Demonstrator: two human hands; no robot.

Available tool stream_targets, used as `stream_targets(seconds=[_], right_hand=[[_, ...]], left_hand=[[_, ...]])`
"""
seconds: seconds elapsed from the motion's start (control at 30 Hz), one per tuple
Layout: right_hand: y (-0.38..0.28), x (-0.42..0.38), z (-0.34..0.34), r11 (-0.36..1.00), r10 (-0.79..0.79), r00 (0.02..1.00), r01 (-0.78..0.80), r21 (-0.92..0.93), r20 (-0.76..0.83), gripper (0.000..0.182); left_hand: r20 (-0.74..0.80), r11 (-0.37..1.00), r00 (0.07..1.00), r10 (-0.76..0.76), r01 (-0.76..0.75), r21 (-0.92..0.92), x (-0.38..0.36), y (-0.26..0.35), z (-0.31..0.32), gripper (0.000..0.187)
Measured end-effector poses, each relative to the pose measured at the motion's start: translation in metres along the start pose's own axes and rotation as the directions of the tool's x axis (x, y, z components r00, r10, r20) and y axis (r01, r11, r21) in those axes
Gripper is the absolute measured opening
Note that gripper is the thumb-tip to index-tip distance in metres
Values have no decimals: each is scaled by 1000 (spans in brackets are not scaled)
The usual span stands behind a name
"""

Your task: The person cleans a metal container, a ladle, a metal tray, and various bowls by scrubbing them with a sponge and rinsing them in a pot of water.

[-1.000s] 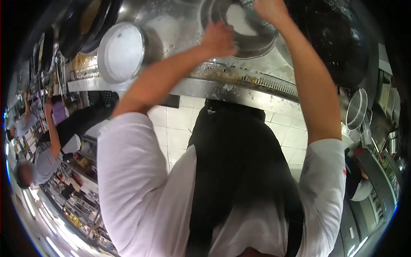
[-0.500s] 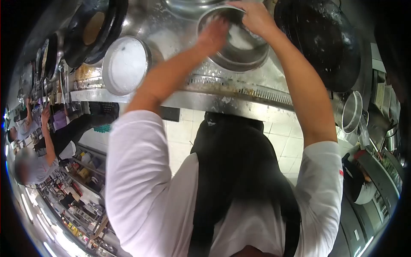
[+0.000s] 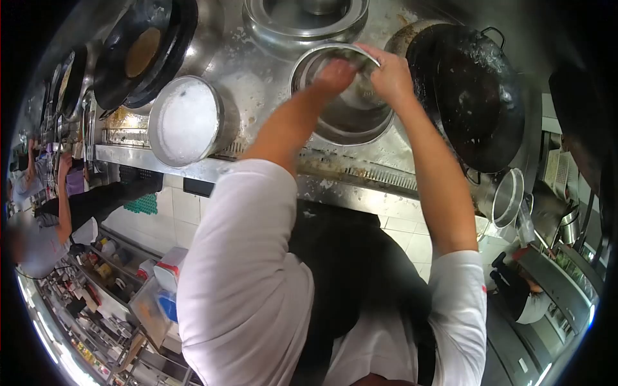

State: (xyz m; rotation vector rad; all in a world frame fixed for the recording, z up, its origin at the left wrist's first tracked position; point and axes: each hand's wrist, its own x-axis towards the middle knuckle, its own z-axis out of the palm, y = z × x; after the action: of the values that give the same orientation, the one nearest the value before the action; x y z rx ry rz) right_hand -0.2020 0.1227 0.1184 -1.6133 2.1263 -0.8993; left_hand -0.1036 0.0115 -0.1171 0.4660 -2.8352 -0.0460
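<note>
A round steel bowl (image 3: 341,112) sits on the wet steel counter (image 3: 257,77) straight ahead. My right hand (image 3: 391,78) grips the bowl's far right rim, fingers curled over the edge. My left hand (image 3: 335,74) is inside the bowl near its upper rim, close to the right hand, with the fingers bunched. Whether it holds something is hidden. Both forearms reach out from white sleeves over a dark apron.
A steel pot of white foamy liquid (image 3: 187,119) stands left of the bowl. A big black wok (image 3: 473,96) lies to the right, another wok (image 3: 145,51) at the far left. A small steel pot (image 3: 508,196) hangs off the right end. Other people (image 3: 58,212) work to the left.
My left hand has moved across the bowl's inside toward my right hand. Bowl and hands sit lower in view as my head turned; the right hand keeps its hold on the rim.
</note>
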Motion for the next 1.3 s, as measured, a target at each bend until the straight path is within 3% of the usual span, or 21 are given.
stream_targets(seconds=[0.07, 0.13, 0.17, 0.23, 0.33, 0.4, 0.43, 0.53, 0.6, 0.67, 0.7, 0.73, 0.83, 0.9, 0.93, 1.03, 1.13, 1.2, 1.23, 1.27, 1.3], right_hand=[[-8, -6, 2, 998, -16, 998, 20, 57, -63, 50], [-12, -11, 6, 983, -138, 984, 151, 107, -116, 52], [-13, -16, 9, 983, -129, 985, 142, 116, -116, 52], [-16, -16, 10, 981, -128, 982, 146, 128, -137, 52], [-21, -11, 2, 998, -1, 997, 5, 65, -72, 53], [-12, -6, -5, 997, 60, 998, -59, 41, -26, 57], [-10, -7, -5, 999, 15, 999, -13, 47, -35, 58], [-23, -9, -8, 1000, 8, 1000, -8, -12, -8, 59], [-15, -6, -4, 999, -34, 999, 33, -6, -40, 57], [-10, -9, 1, 998, -53, 997, 54, 19, -60, 55], [-11, -9, 4, 997, -62, 996, 65, 43, -71, 54], [-11, -10, 4, 995, -69, 994, 75, 65, -84, 54], [-2, 0, -4, 998, 29, 996, -24, 56, -90, 56], [3, 12, -7, 999, -41, 999, 42, 13, -17, 54], [4, 20, -9, 997, -78, 997, 79, -8, 19, 53], [13, 40, -7, 986, -167, 964, 157, 62, 209, 53], [2, 38, -4, 985, -121, 980, 138, -102, 158, 52], [7, 14, 4, 980, -199, 968, 193, -51, -154, 53], [7, -3, 8, 974, -224, 927, 224, -33, -300, 54], [-3, -20, 5, 991, -100, 943, 121, 49, -318, 54], [-18, -38, 1, 991, 31, 948, 13, 133, -318, 54]], left_hand=[[-105, 933, 933, -345, 353, 73, -17, 59, -10, 32], [291, 728, 719, -631, 679, -99, -2, 123, -16, 37], [369, 466, 767, -525, 622, -629, 10, 133, 13, 40], [304, 244, 874, -380, 411, -878, 23, 107, 42, 44], [231, 803, 943, -240, 327, -498, 11, 56, 23, 45], [237, 980, 963, -130, 162, -119, 7, 27, 6, 47], [257, 995, 964, -75, 57, 78, 10, 18, -5, 47], [712, 946, 701, -25, 247, -211, 41, -10, -56, 50], [518, 919, 803, -294, 386, -78, 12, 39, -25, 50], [249, 799, 814, -525, 572, -187, -5, 101, 14, 51], [149, 720, 831, -536, 542, -433, -4, 114, 53, 52], [15, 598, 868, -497, 355, -718, -1, 123, 107, 52], [72, 155, 945, -319, 127, -980, -11, 119, 63, 57], [270, 577, 944, -190, 330, -747, -39, 120, -90, 55], [303, 725, 949, -85, 268, -634, -59, 113, -142, 55], [303, 944, 895, 328, -302, -131, -98, 52, -196, 67], [467, 964, 846, 259, -259, -66, -93, 44, -184, 67], [316, 996, 946, 67, -43, -81, -91, 81, -163, 55], [218, 912, 949, -227, 286, -294, -76, 111, -175, 52], [190, 673, 834, -519, 535, -511, -56, 139, -185, 49], [136, 557, 779, -611, 547, -625, -41, 156, -176, 52]])
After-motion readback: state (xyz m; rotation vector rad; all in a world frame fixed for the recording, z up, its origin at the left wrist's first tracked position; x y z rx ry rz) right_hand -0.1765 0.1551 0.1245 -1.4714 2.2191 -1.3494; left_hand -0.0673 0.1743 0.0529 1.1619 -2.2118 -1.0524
